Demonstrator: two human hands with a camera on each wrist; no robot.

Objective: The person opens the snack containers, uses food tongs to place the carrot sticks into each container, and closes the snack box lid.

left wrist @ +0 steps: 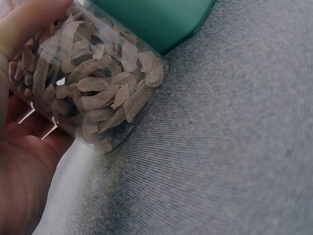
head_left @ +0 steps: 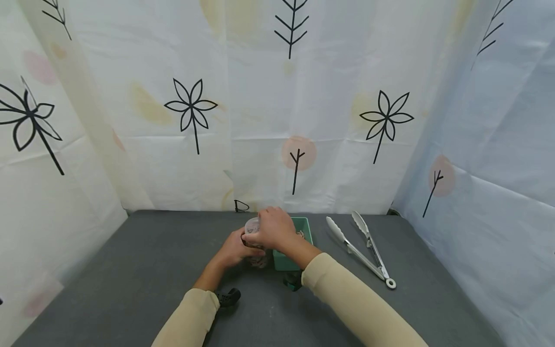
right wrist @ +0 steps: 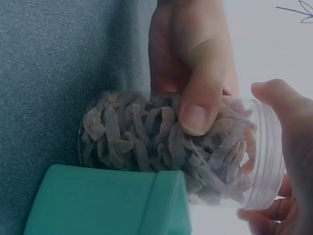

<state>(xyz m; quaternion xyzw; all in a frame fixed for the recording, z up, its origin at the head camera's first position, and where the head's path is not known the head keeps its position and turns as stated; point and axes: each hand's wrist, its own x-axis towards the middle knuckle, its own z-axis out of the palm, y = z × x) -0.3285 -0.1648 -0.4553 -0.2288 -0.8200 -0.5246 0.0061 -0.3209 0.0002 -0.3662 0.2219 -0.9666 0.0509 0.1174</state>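
Observation:
A clear plastic jar [right wrist: 161, 142] full of brownish dried strips stands upright on the table, beside the green bin [head_left: 287, 262]. My left hand [head_left: 235, 249] is wrapped round the jar's body; its thumb [right wrist: 198, 115] presses the near side in the right wrist view. At the jar's top, my right hand [head_left: 276, 228] grips the translucent lid [right wrist: 269, 156] by the rim, thumb on one side and fingers on the other. Part of the lid is hidden by that hand in the head view. A few similar strips [head_left: 300, 234] show inside the bin.
To the right of the bin lie metal tongs [head_left: 364, 258] with their arms spread apart. The dark grey table [head_left: 173, 255] ends at a patterned white curtain [head_left: 260, 106] behind and at both sides. Each wrist wears a black strap [head_left: 229, 297].

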